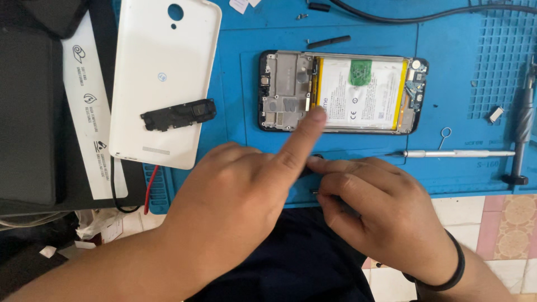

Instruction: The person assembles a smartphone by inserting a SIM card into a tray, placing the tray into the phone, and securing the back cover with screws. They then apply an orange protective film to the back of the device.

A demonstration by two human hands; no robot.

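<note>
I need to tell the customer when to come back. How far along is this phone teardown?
Done: the white plastic back cover is off, a black plastic module lies on it, and the opened black phone shows its white battery. In hand: the left hand points its forefinger at the battery edge; the right hand pinches something small, hidden. Left: the battery and metal shield remain seated in the frame.
</note>
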